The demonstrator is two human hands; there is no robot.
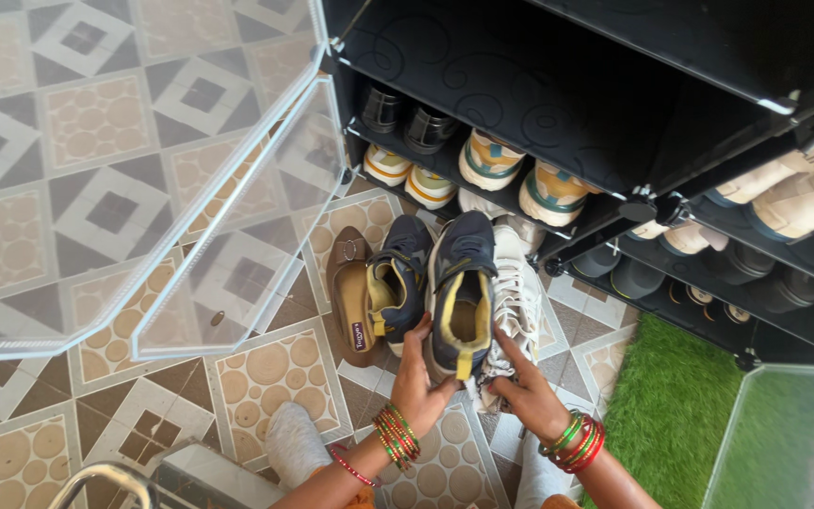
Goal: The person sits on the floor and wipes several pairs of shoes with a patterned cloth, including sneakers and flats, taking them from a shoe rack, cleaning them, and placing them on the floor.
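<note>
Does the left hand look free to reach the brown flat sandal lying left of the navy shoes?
Probably yes: the left hand holds a navy shoe, and the brown sandal lies uncovered.

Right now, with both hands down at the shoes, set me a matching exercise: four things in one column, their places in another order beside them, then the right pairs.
Things:
1. dark navy sneaker with yellow lining
2. brown flat sandal
3. white lace-up sneaker
4. strip of green artificial grass

Places:
A. on the tiled floor, furthest left in the row of shoes
B. on the floor at the right, before the black shoe rack
C. between the left hand and the right hand, held at its heel
D. just right of the held shoe, under the right hand

Pairs: 1-C, 2-A, 3-D, 4-B
</note>
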